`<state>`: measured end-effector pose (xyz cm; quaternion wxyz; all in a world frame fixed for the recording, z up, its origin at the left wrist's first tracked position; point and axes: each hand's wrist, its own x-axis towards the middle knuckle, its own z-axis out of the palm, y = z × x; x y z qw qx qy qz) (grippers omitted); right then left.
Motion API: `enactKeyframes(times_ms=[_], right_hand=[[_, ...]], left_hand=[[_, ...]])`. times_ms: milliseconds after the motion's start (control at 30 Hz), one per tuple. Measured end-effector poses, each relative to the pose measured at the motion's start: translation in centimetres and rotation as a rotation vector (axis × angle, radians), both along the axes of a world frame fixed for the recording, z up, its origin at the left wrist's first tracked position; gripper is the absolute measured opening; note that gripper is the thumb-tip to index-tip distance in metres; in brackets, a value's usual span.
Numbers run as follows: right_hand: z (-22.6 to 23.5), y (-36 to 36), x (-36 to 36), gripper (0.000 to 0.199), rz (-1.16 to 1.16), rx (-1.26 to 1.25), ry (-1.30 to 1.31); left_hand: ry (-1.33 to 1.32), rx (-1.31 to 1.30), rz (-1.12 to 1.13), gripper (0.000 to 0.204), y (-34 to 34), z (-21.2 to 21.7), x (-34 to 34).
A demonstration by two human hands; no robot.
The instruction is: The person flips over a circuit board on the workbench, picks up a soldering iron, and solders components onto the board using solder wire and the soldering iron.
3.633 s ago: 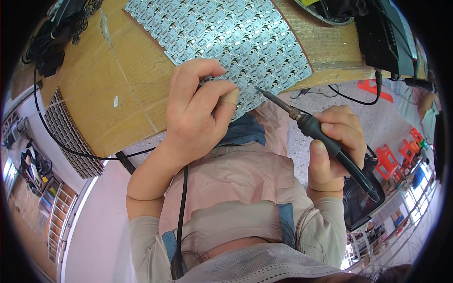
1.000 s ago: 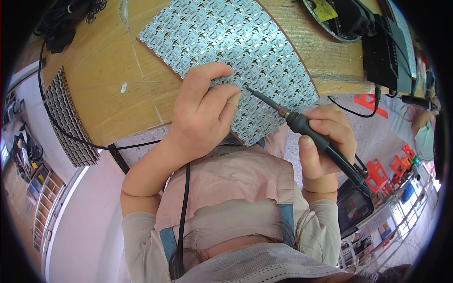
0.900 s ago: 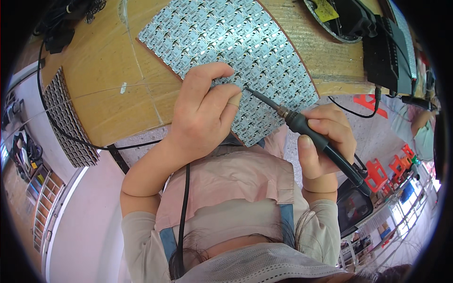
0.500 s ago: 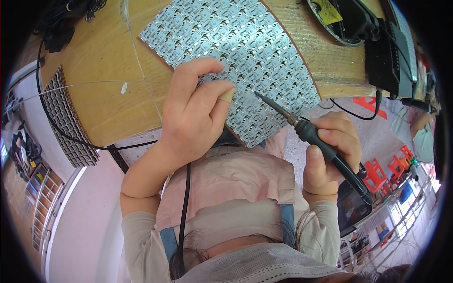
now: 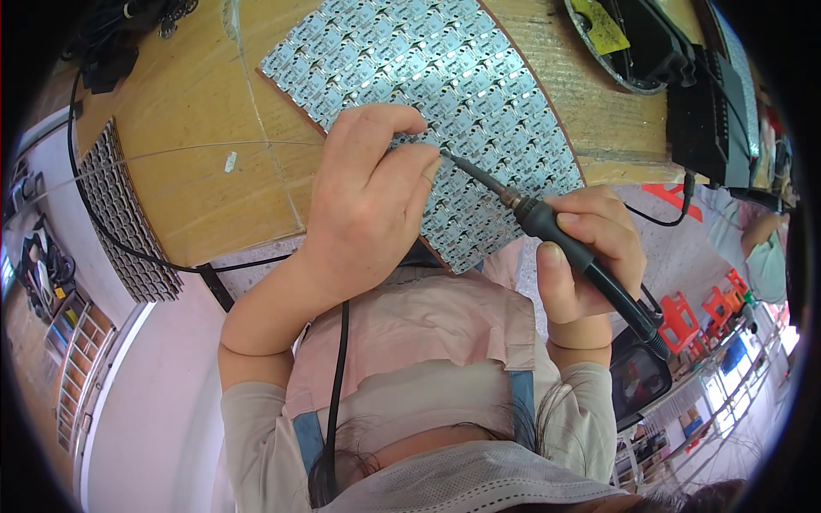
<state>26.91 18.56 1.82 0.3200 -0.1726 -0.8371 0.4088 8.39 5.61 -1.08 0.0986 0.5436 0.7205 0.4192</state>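
Note:
A panel of many small white circuit boards (image 5: 492, 94) lies on the wooden table and overhangs its near edge. My right hand (image 5: 599, 244) grips a soldering iron (image 5: 564, 239) by its black handle, tip pointing up and left. My left hand (image 5: 368, 197) is over the panel, its thumb and index finger pinched together. A thin solder wire (image 5: 214, 147) runs in from the left to this hand; its end is hidden by the fingers. The iron's tip is right beside the left fingertips, and I cannot tell whether it touches the panel.
A stack of similar panels (image 5: 128, 218) sits at the table's left edge, with a black cable (image 5: 94, 205) across it. At the far right are a round metal tray with a yellow sponge (image 5: 603, 30) and a black box (image 5: 705, 120). A small white scrap (image 5: 230, 162) lies left of the panel.
The soldering iron has moved left, bringing its tip up to my left fingertips. My left hand has shifted slightly right, still pinched. The whole scene has shifted a little in view.

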Motion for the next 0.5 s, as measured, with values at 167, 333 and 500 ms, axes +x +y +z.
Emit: enactKeyframes(times_ms=[167, 333, 500], right_hand=[[0.3, 0.1, -0.2, 0.024, 0.017, 0.023, -0.028], [0.7, -0.2, 1.1, 0.025, -0.028, -0.010, -0.008], [0.8, -0.7, 1.3, 0.031, -0.176, -0.129, 0.027]], left_hand=[[0.024, -0.023, -0.041, 0.019, 0.3, 0.5, -0.4], [0.012, 0.108, -0.001, 0.017, -0.4, 1.1, -1.4], [0.060, 0.124, 0.050, 0.016, -1.0, 1.1, -2.9]])
